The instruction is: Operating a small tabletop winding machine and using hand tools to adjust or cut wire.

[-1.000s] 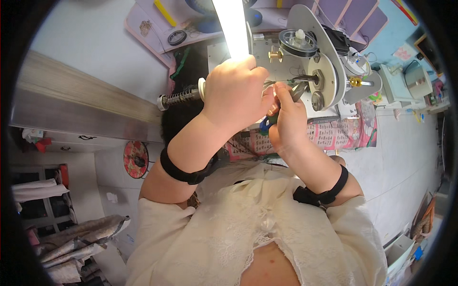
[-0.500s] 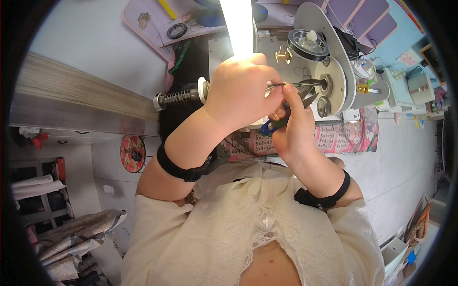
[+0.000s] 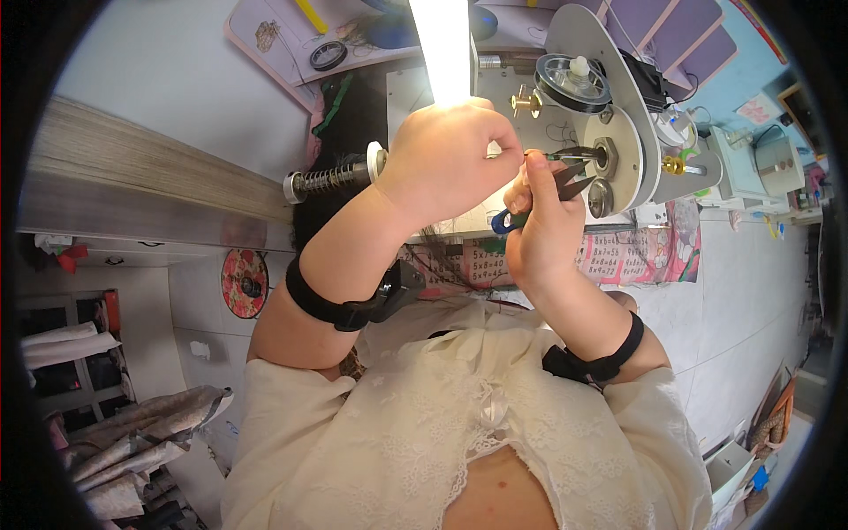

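My left hand (image 3: 449,159) is bent over in front of the bright lamp, its thumb and fingertips pinched together close to my right thumb. What sits in that pinch is too small to make out. My right hand (image 3: 549,212) is closed around small scissors (image 3: 576,183); their dark blades stick out toward the machine and a blue handle loop shows below the fingers. A thin dark strand (image 3: 565,154) runs from the hub of the machine's round white disc (image 3: 624,146) to my right thumb and forefinger, which close on its end.
On the machine a spool of dark thread (image 3: 572,81) sits above the disc, beside a small brass fitting (image 3: 526,102). A spring-loaded rod (image 3: 329,182) lies left of my hands, over dark hair-like material (image 3: 340,132). The glowing lamp (image 3: 442,53) stands directly behind my left hand.
My left fingers have drawn in tighter and turned slightly, and the dark strand that showed between the hands no longer shows there. The scissors have shifted slightly with my right hand.
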`<state>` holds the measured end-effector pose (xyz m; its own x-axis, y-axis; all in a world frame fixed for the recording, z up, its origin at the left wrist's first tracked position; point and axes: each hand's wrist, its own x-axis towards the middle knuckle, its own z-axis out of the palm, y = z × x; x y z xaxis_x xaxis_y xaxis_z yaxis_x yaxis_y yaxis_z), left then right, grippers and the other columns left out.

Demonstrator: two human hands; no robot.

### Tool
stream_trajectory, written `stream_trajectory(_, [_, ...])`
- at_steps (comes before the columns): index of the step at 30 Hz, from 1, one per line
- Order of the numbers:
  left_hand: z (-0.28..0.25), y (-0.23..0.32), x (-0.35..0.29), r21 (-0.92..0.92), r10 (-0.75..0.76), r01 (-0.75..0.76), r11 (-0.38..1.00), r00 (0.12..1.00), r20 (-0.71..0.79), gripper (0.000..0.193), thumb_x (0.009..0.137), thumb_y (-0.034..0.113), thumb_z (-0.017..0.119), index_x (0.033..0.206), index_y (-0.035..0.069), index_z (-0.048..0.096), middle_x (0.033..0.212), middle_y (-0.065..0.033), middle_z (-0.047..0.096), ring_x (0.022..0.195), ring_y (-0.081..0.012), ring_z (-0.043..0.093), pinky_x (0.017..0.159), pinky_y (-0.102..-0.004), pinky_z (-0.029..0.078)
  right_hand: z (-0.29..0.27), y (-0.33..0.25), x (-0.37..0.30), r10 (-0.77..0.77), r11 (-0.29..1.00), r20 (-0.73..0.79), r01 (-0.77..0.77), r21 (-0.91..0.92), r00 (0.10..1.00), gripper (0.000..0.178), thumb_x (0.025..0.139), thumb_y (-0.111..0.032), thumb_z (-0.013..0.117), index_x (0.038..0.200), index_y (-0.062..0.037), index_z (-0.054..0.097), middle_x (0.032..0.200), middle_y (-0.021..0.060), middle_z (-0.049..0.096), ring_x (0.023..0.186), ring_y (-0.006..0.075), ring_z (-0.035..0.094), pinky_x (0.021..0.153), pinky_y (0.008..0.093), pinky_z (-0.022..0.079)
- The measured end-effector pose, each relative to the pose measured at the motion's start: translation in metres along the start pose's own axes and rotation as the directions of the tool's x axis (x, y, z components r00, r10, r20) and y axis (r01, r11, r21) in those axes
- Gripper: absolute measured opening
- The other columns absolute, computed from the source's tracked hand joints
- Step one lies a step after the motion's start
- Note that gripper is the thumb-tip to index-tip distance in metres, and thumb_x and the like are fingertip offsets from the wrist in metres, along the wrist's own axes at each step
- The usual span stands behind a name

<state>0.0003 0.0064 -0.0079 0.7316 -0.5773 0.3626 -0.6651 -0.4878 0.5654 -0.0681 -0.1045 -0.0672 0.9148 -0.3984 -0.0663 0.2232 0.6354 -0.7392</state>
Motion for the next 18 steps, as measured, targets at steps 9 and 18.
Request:
stream_trajectory(9, [-0.002,-0.001,0.001,-0.032,-0.027,0.029,0.999,0.997,0.068,0.018,0.075,0.021,0.065,0.077,0.003,0.067,0.074,-0.0095,0.063,0.067,-0.0225,0.06,0.064,-0.0297,0.046,0.004,0.007,0.001,-0.015,1.0,-0.007,0.015,0.015,1.0,0.014,0.091,-0.018,0.059,0.087,-0.0061,0.052,0.065,-0.0024,0.048,0.055,0.0059,0.041,0.053,0.0209,0.034])
stream_trajectory(18, [0.0,-0.003,0.002,-0.18,-0.185,0.21,0.961,0.972,0.148,0.017,0.076,0.021,0.064,0.077,0.004,0.067,0.081,-0.0067,0.064,0.076,-0.0185,0.061,0.07,-0.03,0.048,0.001,0.005,-0.014,0.051,0.997,-0.02,-0.052,-0.051,0.998,0.021,0.091,-0.019,0.059,0.104,-0.0031,0.054,0.084,0.0012,0.056,0.059,0.0054,0.042,0.054,0.02,0.037])
